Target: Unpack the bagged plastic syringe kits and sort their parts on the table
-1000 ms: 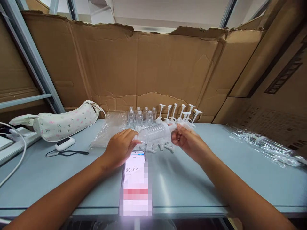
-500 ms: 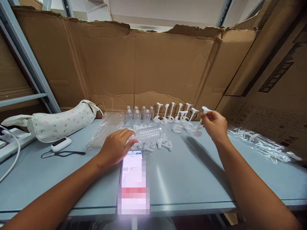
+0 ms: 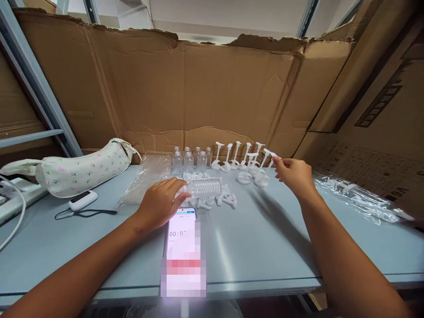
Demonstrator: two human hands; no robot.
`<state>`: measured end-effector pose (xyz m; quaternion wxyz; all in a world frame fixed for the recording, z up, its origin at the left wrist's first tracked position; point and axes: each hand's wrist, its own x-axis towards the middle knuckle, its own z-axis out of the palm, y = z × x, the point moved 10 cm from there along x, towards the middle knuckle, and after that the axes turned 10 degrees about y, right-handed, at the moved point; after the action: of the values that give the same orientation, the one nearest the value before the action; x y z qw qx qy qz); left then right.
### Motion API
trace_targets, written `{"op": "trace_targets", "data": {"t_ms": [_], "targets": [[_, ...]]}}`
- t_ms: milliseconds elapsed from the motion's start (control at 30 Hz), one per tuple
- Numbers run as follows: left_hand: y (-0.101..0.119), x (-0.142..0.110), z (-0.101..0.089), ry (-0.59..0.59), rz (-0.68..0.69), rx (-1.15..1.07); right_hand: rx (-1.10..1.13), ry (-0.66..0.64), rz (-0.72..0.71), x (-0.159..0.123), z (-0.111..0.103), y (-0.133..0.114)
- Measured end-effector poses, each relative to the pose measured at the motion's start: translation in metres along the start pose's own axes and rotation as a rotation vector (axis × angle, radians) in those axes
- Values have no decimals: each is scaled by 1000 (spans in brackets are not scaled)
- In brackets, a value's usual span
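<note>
My left hand is closed around the neck end of a clear ribbed plastic bottle. The bottle lies sideways over a pile of small white plastic parts. On the right, my right hand has thumb and fingers pinched at the top of a white plastic stand, among similar pieces. Its lower part overlaps a neighbour, so its base is hard to tell apart. Several white stands with round bases and slim stems are grouped towards the back. Beside them, several clear bottles stand upright.
A phone showing a timer lies at the front edge. Left are a clear plastic bag, a floral pouch, and a white device with a cable. Plastic-wrapped items lie right. Cardboard walls the back.
My right hand has moved the white stand slightly left, in against the other stands. My left hand keeps its hold on the bottle.
</note>
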<state>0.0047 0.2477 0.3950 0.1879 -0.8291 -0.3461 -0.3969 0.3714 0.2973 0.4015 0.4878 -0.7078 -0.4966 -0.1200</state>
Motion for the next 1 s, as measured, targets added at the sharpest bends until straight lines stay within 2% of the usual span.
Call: {"op": "trace_targets", "data": {"t_ms": [33, 100, 133, 200, 300, 367, 467, 567, 733, 800, 900, 1000], "targets": [[3, 0, 0, 4, 14, 2, 60, -19, 51, -5, -1, -5], [9, 1, 1, 16, 58, 6, 330, -180, 89, -25, 13, -31], [13, 1, 1, 25, 84, 7, 486, -320, 82, -40, 25, -51], [21, 1, 0, 43, 135, 7, 719, -687, 30, -83, 51, -95], [28, 0, -4, 72, 193, 14, 821, -1178, -107, -151, 68, -144], [31, 0, -7, 68, 204, 21, 832, -1248, -167, -168, 68, -156], [32, -2, -2, -23, 181, -10, 796, -1062, -303, -160, 56, -161], [26, -5, 9, -151, 53, -184, 660, -838, -578, -157, 36, -169], [-1, -20, 43, -348, -544, -724, 455, -345, -971, -164, -1, -192], [-5, -23, 47, -353, -656, -807, 405, -188, -1057, -168, -11, -196], [-8, -13, 31, -216, -553, -723, 392, -142, -1019, -162, -11, -191], [-5, -3, 10, -102, -373, -541, 436, -234, -895, -152, -3, -182]]}}
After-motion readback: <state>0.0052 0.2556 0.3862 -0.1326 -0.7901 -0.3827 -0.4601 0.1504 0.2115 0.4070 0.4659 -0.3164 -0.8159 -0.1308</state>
